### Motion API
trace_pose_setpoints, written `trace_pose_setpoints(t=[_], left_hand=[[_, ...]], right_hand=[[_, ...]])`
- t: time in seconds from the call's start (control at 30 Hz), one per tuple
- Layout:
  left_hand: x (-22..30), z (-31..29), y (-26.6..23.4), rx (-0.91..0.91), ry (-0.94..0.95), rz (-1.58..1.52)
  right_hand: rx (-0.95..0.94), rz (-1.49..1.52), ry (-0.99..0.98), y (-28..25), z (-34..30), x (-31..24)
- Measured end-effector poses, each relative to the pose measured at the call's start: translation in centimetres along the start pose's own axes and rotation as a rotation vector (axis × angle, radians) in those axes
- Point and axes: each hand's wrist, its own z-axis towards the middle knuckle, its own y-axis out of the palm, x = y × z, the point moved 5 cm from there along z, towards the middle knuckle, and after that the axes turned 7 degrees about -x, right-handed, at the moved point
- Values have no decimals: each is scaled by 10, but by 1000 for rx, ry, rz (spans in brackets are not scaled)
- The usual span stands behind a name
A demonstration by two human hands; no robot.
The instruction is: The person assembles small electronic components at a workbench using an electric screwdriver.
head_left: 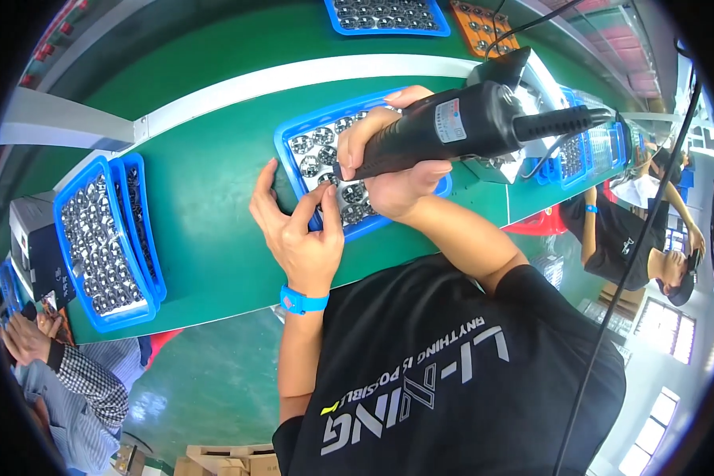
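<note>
My right hand (397,159) is wrapped round a black corded electric screwdriver (460,119). The tool lies slanted across the blue tray (284,143), its working end toward the lower left and its thick cord leaving at the right. In that tray sit several round silver-and-black parts (309,166) on a white bed. My left hand (301,238) wears a blue wristband. Its thumb and index fingertip are closed together at one round part (328,180), just below the tool's end, while another finger is raised. The tool's very tip is hard to make out.
At the left, blue trays (107,238) of similar parts stand on the green table (206,206). A white rail (293,75) runs behind. Beyond it are another blue tray (389,17) and an orange tray (484,28). People work at both sides; a black cable hangs at right.
</note>
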Motion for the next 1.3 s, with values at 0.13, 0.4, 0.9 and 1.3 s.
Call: trace_pose_setpoints(t=[0.13, 0.4, 0.9, 1.3], left_hand=[[-1, 5, 4, -3, 8, -5], [12, 18, -4, -32, 40, 23], [67, 2, -50, 47, 14, -72], [203, -2, -365, 1292, 258, 743]], right_hand=[[-42, 7, 29, 0, 3, 8], [12, 84, 41, 7, 17, 17], [258, 248, -140, -36, -8, -52], [127, 286, 60, -81, -39, -89]])
